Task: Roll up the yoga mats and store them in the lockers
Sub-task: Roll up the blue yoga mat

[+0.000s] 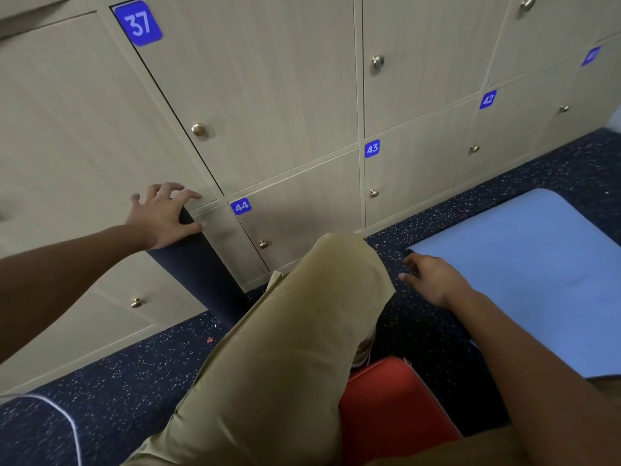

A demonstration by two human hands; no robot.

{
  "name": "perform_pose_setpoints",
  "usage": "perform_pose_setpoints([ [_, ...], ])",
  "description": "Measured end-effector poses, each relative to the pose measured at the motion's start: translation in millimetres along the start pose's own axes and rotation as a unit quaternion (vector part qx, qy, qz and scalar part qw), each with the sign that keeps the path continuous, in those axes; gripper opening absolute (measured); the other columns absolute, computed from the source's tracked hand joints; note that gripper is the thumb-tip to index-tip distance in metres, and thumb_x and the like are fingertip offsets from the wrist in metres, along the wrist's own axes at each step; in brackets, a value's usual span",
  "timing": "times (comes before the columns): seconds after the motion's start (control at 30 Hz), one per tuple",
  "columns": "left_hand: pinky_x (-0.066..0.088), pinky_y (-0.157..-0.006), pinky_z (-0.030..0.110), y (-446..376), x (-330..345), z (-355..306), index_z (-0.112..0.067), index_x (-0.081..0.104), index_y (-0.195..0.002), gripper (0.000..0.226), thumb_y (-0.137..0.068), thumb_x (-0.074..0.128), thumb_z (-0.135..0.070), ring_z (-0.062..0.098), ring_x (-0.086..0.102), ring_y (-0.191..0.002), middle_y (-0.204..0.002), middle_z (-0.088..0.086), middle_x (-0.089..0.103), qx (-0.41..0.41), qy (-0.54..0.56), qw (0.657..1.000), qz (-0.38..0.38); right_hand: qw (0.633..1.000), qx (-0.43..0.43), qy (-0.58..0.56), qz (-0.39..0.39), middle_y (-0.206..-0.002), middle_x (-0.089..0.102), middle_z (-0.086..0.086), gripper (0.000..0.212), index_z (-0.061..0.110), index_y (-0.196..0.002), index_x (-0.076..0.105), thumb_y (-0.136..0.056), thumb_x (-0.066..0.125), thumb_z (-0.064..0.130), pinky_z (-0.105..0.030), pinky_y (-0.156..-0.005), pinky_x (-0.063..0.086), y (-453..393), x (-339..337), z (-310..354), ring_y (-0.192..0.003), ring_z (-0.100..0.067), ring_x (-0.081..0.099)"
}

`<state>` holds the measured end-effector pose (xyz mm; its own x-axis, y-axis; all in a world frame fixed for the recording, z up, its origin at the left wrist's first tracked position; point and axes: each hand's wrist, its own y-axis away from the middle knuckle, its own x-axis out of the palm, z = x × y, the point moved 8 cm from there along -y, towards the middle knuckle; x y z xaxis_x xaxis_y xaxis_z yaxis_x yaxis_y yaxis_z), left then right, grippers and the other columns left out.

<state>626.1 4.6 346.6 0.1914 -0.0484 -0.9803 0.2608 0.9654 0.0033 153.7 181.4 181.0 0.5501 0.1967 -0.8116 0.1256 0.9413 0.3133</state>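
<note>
1. "37" in white on a blue plate [138,23], top left corner of a locker door [255,95]
2. "44" on a blue plate [241,206], top left corner of a bottom-row door
3. "43" on a blue plate [372,148], next door to the right
4. "42" on a blue plate [488,99], further right
5. Far-right blue plate [590,56]: too blurred to read

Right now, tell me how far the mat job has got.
Done: the dark blue mat is rolled and stands upright against the lockers. In hand: the left hand rests on its top end; no locker door shows open. Left: the light blue mat lies flat, the right hand at its corner; a red mat also waits.
</note>
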Motion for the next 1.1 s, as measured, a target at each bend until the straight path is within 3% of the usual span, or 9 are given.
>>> perform_pose_setpoints([
  [0.23,0.043,-0.101,0.050,6,-34,-77,-0.024,0.054,-0.137,0.055,-0.095,0.052,-0.059,0.028,0.044,-0.131,-0.139,0.007,0.054,0.179,-0.043,0.981,-0.052,1.000,0.004,-0.004,0.003,-0.135,0.063,-0.010,0.046,0.015,-0.142,0.051,-0.102,0.059,0.036,-0.041,-0.102,0.050,1,0,-1,-0.120,-0.027,0.060],
  [0.4,0.051,-0.092,0.044,17,-65,-188,-0.022,0.058,-0.130,0.056,-0.096,0.037,-0.060,0.026,0.054,-0.116,-0.126,0.004,0.061,0.293,0.025,0.953,-0.076,1.000,0.014,-0.009,0.010,-0.139,0.061,-0.010,0.048,0.014,-0.143,0.050,-0.102,0.059,0.036,-0.040,-0.104,0.049,5,-1,-9,-0.124,-0.028,0.058],
  [0.67,0.049,-0.092,0.037,28,-62,-355,-0.023,0.060,-0.127,0.044,-0.097,0.047,-0.052,0.019,0.054,-0.115,-0.125,-0.003,0.062,0.420,0.143,0.895,-0.055,0.997,0.067,-0.032,-0.022,-0.136,0.061,-0.010,0.047,0.015,-0.142,0.051,-0.102,0.058,0.038,-0.040,-0.101,0.050,19,-4,-66,-0.122,-0.028,0.059],
  [0.9,0.050,-0.084,0.037,17,-7,-454,-0.024,0.062,-0.119,0.029,-0.097,0.060,-0.043,0.016,0.059,-0.102,-0.111,-0.005,0.063,0.452,0.187,0.872,0.012,0.985,0.169,-0.034,-0.016,-0.137,0.058,-0.010,0.044,0.017,-0.139,0.051,-0.102,0.056,0.039,-0.041,-0.099,0.050,34,20,-156,-0.123,-0.030,0.056],
  [1.1,0.051,-0.075,0.034,-13,35,-512,-0.025,0.064,-0.114,0.024,-0.098,0.061,-0.042,0.011,0.061,-0.090,-0.105,-0.011,0.064,0.456,0.224,0.859,0.061,0.967,0.256,-0.016,-0.007,-0.149,0.042,-0.009,0.057,0.020,-0.152,0.034,-0.103,0.056,0.037,-0.046,-0.103,0.046,24,63,-234,-0.134,-0.030,0.043],
])
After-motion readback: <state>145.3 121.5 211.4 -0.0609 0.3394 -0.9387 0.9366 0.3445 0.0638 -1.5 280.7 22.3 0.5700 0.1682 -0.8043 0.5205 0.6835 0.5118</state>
